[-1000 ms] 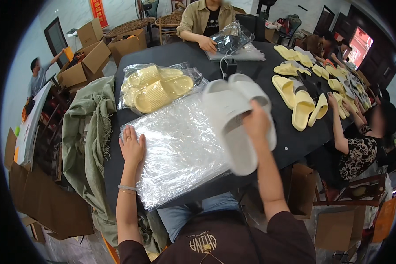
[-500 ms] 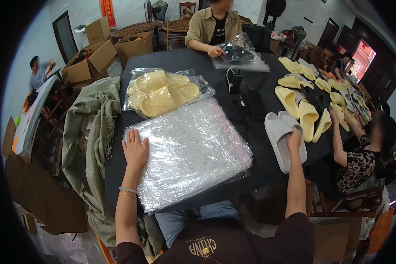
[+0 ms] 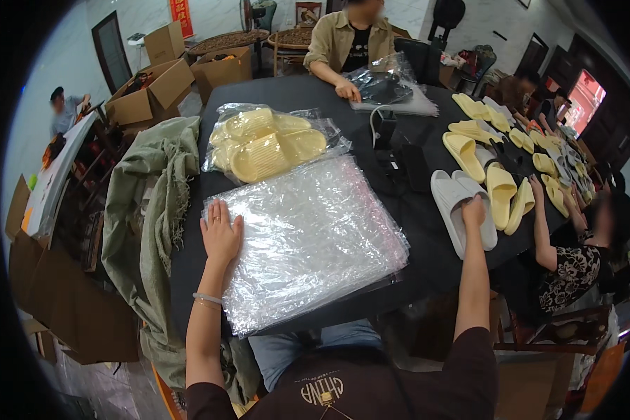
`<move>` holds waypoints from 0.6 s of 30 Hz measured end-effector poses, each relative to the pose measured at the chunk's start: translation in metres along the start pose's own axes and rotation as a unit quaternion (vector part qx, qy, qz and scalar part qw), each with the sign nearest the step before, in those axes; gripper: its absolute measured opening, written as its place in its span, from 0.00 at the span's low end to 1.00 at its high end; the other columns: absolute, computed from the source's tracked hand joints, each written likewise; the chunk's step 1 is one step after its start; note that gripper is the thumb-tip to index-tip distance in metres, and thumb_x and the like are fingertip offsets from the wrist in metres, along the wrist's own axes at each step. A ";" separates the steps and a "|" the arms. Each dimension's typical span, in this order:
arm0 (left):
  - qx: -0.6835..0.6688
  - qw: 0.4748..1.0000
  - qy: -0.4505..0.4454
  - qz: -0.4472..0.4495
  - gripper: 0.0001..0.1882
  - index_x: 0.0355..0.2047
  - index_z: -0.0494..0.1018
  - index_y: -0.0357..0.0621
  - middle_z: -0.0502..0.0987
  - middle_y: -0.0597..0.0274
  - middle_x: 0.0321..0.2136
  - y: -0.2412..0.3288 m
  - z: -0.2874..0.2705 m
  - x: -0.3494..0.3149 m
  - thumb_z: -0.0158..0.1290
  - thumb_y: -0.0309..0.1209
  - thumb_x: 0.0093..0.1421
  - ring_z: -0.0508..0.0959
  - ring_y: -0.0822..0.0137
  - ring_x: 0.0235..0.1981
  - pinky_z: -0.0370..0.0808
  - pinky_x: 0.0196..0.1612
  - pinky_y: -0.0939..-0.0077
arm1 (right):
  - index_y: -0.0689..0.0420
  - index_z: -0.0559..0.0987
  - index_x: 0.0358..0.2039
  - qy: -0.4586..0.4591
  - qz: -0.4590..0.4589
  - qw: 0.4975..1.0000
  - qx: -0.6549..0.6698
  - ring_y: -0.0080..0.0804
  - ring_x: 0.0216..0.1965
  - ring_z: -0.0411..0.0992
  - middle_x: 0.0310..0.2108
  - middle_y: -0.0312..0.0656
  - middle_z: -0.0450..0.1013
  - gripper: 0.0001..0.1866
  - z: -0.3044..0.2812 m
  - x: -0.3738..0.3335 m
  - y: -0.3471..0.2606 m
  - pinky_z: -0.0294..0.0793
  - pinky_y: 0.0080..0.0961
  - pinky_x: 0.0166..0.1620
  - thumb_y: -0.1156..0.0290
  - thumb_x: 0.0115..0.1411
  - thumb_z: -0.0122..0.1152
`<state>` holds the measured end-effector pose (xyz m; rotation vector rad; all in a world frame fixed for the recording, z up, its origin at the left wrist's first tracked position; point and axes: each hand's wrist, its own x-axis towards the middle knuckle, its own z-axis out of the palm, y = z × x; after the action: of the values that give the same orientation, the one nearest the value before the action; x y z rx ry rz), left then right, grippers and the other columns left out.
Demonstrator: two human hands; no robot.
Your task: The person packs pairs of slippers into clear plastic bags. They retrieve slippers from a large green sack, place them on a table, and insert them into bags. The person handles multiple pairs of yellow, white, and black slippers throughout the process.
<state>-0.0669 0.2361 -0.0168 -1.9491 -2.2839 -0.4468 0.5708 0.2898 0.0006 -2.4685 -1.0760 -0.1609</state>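
Note:
My left hand lies flat, fingers stretched out, on the left edge of a stack of clear plastic bags. Off to the right, my right hand reaches over a pair of light grey slippers. Its fingers are closed round the strap of the right slipper, partly hidden underneath. The pair rests side by side on the dark-covered table, toes away from me. Beyond the stack, yellow slippers in clear bags are piled up. Loose yellow slippers stand just right of the grey pair.
Across the table a person handles a black item in a clear bag. A black box with a cable stands mid-table. A co-worker's arm reaches among more slippers at right. Green woven cloth hangs at left, near open cartons.
My right hand and the grey slippers have shifted slightly away from me, closer alongside the yellow ones. My left hand stays flat on the bags. The whole view has turned a little.

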 end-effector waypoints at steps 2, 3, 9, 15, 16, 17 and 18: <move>-0.004 1.000 -0.007 -0.008 0.35 0.63 0.53 0.39 0.51 0.54 0.65 0.000 0.000 0.000 0.36 0.51 0.64 0.48 0.59 0.67 0.44 0.66 0.55 | 0.56 0.69 0.53 0.065 0.021 0.998 -0.010 0.48 0.53 0.66 0.49 0.50 0.70 0.27 -0.011 -0.012 -0.015 0.64 0.39 0.54 0.69 0.50 0.59; -0.001 1.000 -0.018 -0.012 0.35 0.64 0.52 0.40 0.50 0.54 0.66 -0.001 0.000 0.000 0.35 0.51 0.64 0.47 0.59 0.68 0.44 0.66 0.54 | 0.56 0.68 0.54 0.095 0.030 0.995 -0.014 0.46 0.55 0.65 0.51 0.50 0.69 0.28 -0.016 -0.020 -0.023 0.63 0.38 0.56 0.70 0.50 0.59; 0.006 1.000 0.018 -0.007 0.34 0.64 0.52 0.40 0.50 0.53 0.66 -0.001 0.001 -0.004 0.37 0.49 0.64 0.49 0.57 0.67 0.46 0.65 0.53 | 0.56 0.73 0.49 0.056 -0.432 0.863 0.255 0.45 0.56 0.62 0.54 0.47 0.66 0.18 -0.078 -0.137 -0.129 0.60 0.38 0.57 0.76 0.55 0.54; -0.003 0.993 0.109 0.055 0.30 0.62 0.55 0.41 0.53 0.54 0.65 0.001 -0.013 -0.005 0.42 0.43 0.64 0.51 0.57 0.66 0.48 0.65 0.53 | 0.54 0.73 0.50 -0.155 -0.634 0.712 0.260 0.46 0.55 0.63 0.57 0.46 0.64 0.19 -0.069 -0.263 -0.222 0.59 0.40 0.58 0.68 0.58 0.56; -0.005 0.995 0.078 0.057 0.30 0.62 0.56 0.41 0.53 0.53 0.65 0.009 -0.024 -0.010 0.42 0.43 0.64 0.51 0.57 0.66 0.48 0.64 0.53 | 0.53 0.72 0.51 -0.148 -0.642 0.713 0.240 0.46 0.56 0.61 0.58 0.47 0.63 0.20 -0.060 -0.273 -0.227 0.58 0.43 0.58 0.65 0.58 0.56; -0.006 0.997 0.047 0.055 0.30 0.62 0.56 0.41 0.53 0.53 0.65 0.014 -0.036 -0.020 0.42 0.44 0.64 0.51 0.57 0.66 0.49 0.64 0.52 | 0.52 0.72 0.53 -0.143 -0.653 0.710 0.222 0.47 0.57 0.60 0.58 0.47 0.61 0.21 -0.048 -0.285 -0.232 0.56 0.45 0.59 0.63 0.59 0.55; -0.025 0.996 0.022 0.080 0.30 0.62 0.56 0.42 0.53 0.52 0.64 0.021 -0.041 -0.030 0.41 0.45 0.64 0.51 0.56 0.66 0.49 0.64 0.52 | 0.52 0.71 0.54 -0.136 -0.662 0.710 0.200 0.47 0.58 0.59 0.59 0.47 0.60 0.22 -0.035 -0.293 -0.234 0.54 0.47 0.60 0.60 0.59 0.55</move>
<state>-0.0454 0.1986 0.0175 -2.1033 -2.0895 -0.5269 0.2027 0.2187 0.0328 -0.9279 -2.4813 0.0348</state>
